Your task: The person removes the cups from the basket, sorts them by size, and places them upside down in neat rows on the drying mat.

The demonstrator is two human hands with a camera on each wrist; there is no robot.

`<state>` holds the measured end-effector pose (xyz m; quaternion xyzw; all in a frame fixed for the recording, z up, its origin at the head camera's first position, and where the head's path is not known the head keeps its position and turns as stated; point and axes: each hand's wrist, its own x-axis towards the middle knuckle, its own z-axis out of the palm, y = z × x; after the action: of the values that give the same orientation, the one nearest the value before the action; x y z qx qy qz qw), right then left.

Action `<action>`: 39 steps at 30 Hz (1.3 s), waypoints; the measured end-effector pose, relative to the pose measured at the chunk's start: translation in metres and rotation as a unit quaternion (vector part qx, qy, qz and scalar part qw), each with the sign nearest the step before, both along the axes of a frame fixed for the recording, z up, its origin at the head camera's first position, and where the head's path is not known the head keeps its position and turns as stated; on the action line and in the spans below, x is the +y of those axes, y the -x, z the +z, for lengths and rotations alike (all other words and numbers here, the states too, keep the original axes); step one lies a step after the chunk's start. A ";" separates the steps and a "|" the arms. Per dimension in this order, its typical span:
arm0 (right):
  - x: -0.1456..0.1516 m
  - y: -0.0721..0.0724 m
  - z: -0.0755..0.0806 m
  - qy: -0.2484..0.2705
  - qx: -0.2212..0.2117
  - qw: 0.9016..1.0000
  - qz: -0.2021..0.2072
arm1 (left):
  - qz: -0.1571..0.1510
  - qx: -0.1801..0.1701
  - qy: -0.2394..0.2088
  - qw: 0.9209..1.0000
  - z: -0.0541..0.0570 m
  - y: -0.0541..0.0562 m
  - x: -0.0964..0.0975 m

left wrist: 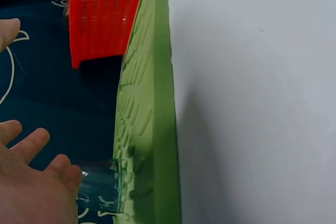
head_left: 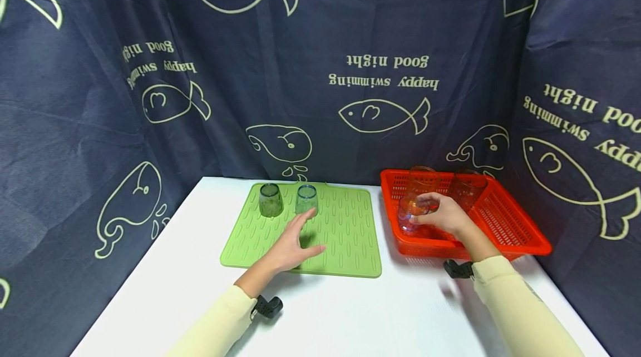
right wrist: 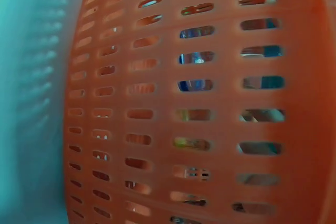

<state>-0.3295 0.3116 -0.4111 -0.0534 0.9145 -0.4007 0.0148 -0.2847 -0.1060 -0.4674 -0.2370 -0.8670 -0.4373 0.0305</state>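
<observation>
My right hand [head_left: 443, 213] reaches into the red plastic basket [head_left: 533, 234], its thumb and fingers curled on a clear glass with a bluish-purple tint [head_left: 406, 217] at the basket's left side. In the right wrist view the slotted basket wall [right wrist: 157, 100] hides the hand. Over the green drying mat [head_left: 345, 234] my left hand [head_left: 290, 246] hovers with fingers spread, holding nothing. Just beyond its fingertips, a pale teal glass [head_left: 307, 193] stands on the mat. A darker grey-green glass [head_left: 271, 201] stands to the left of it.
Two more clear glasses stand farther back in the basket: a tall one [head_left: 423, 178] and another to its right [head_left: 468, 184]. White tabletop [head_left: 350, 318] extends around the mat. A dark blue curtain with fish drawings [head_left: 310, 95] encloses the back and sides.
</observation>
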 end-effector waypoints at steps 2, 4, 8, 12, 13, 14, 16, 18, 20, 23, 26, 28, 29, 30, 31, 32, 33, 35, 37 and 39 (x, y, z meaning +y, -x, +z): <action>0.001 -0.004 0.002 0.024 0.005 1.000 0.001 | -0.003 0.000 -0.004 1.000 0.002 0.001 0.001; 0.002 -0.006 0.005 0.040 0.012 0.999 0.001 | -0.006 -0.002 -0.007 1.000 0.004 0.002 0.002; 0.002 -0.013 0.012 0.036 0.029 0.999 -0.013 | -0.016 -0.006 -0.009 1.000 0.008 0.005 0.004; 0.000 -0.020 0.017 0.037 0.052 0.998 -0.020 | -0.033 -0.003 -0.021 0.999 0.012 0.007 0.007; -0.001 -0.022 0.018 0.045 0.058 0.997 -0.018 | -0.037 -0.003 -0.025 0.999 0.013 0.007 0.008; -0.003 -0.024 0.019 0.051 0.065 0.996 -0.016 | -0.040 -0.004 -0.028 0.999 0.014 0.007 0.009; -0.006 -0.027 0.020 0.067 0.080 0.994 -0.012 | -0.047 -0.007 -0.036 0.998 0.015 0.008 0.011; -0.010 -0.030 0.021 0.086 0.095 0.992 -0.003 | -0.052 -0.018 -0.044 0.998 0.017 0.008 0.013; -0.015 -0.033 0.021 0.103 0.110 0.989 0.008 | -0.061 -0.025 -0.057 0.996 0.019 0.008 0.016; -0.024 -0.037 0.021 0.129 0.126 0.983 0.027 | -0.075 -0.038 -0.082 0.993 0.023 0.007 0.021; -0.033 -0.040 0.022 0.144 0.136 0.979 0.040 | -0.091 -0.048 -0.104 0.989 0.028 0.006 0.027; -0.039 -0.043 0.023 0.152 0.138 0.978 0.046 | -0.099 -0.056 -0.112 0.987 0.031 0.005 0.031; -0.042 -0.044 0.024 0.158 0.138 0.976 0.051 | -0.102 -0.059 -0.117 0.986 0.032 0.004 0.033; -0.045 -0.045 0.024 0.162 0.139 0.975 0.054 | -0.104 -0.061 -0.121 0.985 0.033 0.004 0.034; -0.048 -0.046 0.025 0.166 0.140 0.974 0.058 | -0.107 -0.064 -0.128 0.984 0.034 0.003 0.036; -0.051 -0.047 0.025 0.172 0.141 0.973 0.063 | -0.108 -0.068 -0.135 0.983 0.035 0.002 0.037; -0.054 -0.048 0.026 0.177 0.141 0.972 0.068 | -0.110 -0.070 -0.143 0.981 0.036 0.002 0.039; -0.060 -0.050 0.027 0.177 0.145 0.971 0.075 | -0.113 -0.078 -0.156 0.978 0.038 0.001 0.041; -0.065 -0.052 0.027 0.171 0.148 0.971 0.079 | -0.117 -0.087 -0.168 0.975 0.039 0.000 0.044; -0.071 -0.054 0.027 0.158 0.151 0.972 0.084 | -0.122 -0.090 -0.177 0.972 0.040 -0.001 0.046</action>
<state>-0.2754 0.2409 -0.3838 -0.1912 0.8238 -0.5246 -0.0983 -0.2840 -0.0599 -0.4276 -0.2917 -0.7393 -0.6040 -0.0601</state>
